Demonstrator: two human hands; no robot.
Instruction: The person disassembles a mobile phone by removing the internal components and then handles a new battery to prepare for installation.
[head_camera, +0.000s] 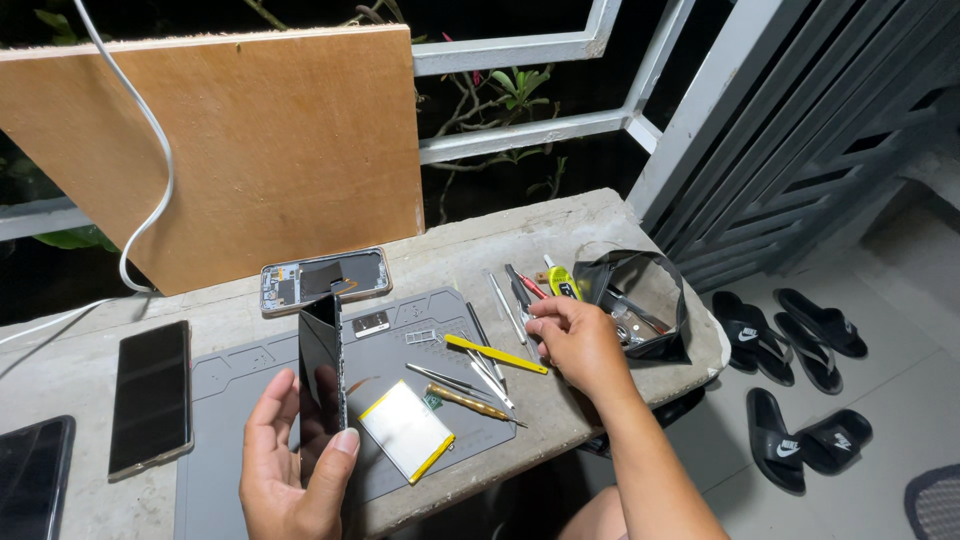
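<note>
While both hands work over the bench (80, 385), going near to far:

Left hand: left hand (295, 455) nearest the camera, grip clamped on a dark phone screen panel (320, 365), thumb on one face and fingers behind. Panel stands on edge above the grey work mat (240, 470), likely so its rim can be checked.

Battery: flat white cell with yellow edge (407, 430) lies on the mat just right of the panel, apart from it.

Tools: tweezers and a gold-handled driver (470, 400) lie fanned beside the battery; yellow pry tool (495, 354) just beyond, all within reach of the right hand.

Right hand: right hand (575, 340) hovers over the tool spread, fingers curled together. Cannot tell whether they pinch anything small.

Pouch: black tool pouch (640, 300) sits open at the bench's right end, more tools by it.

Spare phones: dark phone (150, 395) face up left of the mat, another at the left edge (30, 475).

Phone body: opened phone chassis (325, 278) lies flat past the mat, insides up, well apart from the held panel.

Backdrop: plywood board (220, 150) leans against the white window frame (520, 130), white cable (150, 200) hanging in front.
</note>
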